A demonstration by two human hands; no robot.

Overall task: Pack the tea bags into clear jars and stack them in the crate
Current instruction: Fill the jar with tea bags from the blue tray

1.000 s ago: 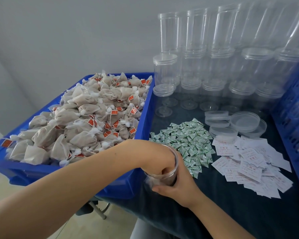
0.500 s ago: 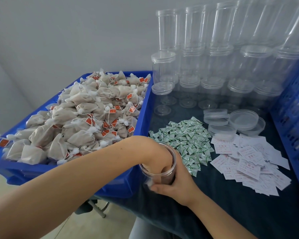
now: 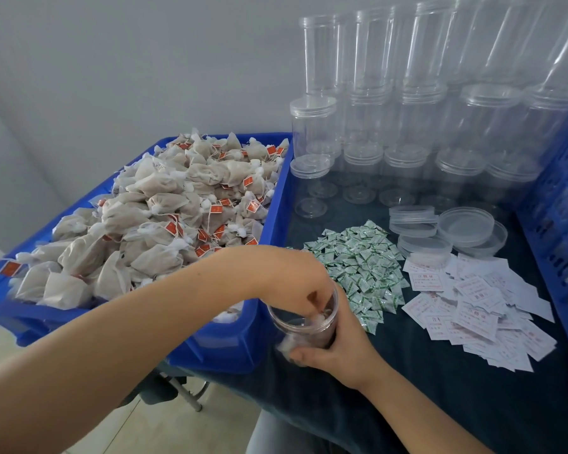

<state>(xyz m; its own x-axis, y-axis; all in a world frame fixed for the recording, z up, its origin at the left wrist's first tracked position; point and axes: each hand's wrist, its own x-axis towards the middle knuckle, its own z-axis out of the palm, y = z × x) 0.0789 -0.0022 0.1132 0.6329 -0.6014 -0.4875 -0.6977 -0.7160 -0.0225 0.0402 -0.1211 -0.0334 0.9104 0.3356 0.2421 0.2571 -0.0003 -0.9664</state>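
Packing tea at a dark-clothed table (image 3: 440, 404) — right hand (image 3: 338, 345) wrapped round clear jar (image 3: 304, 317) just beside blue bin (image 3: 230, 342) of tea bags (image 3: 164, 217); left hand (image 3: 292, 276) w/ fingertips dipped in jar's mouth, grip can't be told.

A clear jar (image 3: 304, 317) stands upright at the table's near edge, gripped round its lower wall by the right hand (image 3: 338, 345), with a few tea bags at its bottom. The left hand's (image 3: 295, 276) fingers dip into its open mouth. Left of those fingers, pale gauze tea bags (image 3: 164, 217) with red tags heap a blue crate (image 3: 240, 339).
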